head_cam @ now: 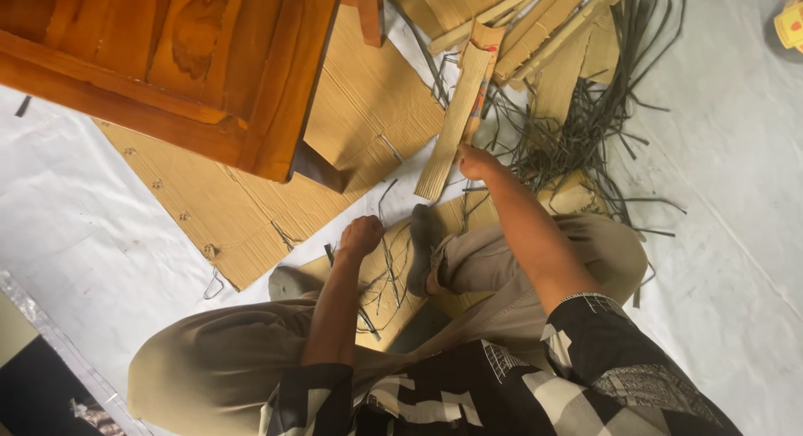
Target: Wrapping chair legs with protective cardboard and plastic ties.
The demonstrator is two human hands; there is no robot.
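So the right hand (478, 161) is wrapped around the lower end of a long corrugated cardboard strip (452, 122), fingers closed on it. The strip runs up and away from that grip toward the heap of cardboard offcuts (535, 34) and dark strapping bands (602, 118). The left hand (361, 235) is balled into a loose fist, resting on the cardboard sheet (393, 294) between the legs, can't tell if it's pinching anything. A wooden panel (167, 59) sits top left.

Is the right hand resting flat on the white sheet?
No, the right hand is closed around the lower end of a long cardboard strip, which it holds above the floor.
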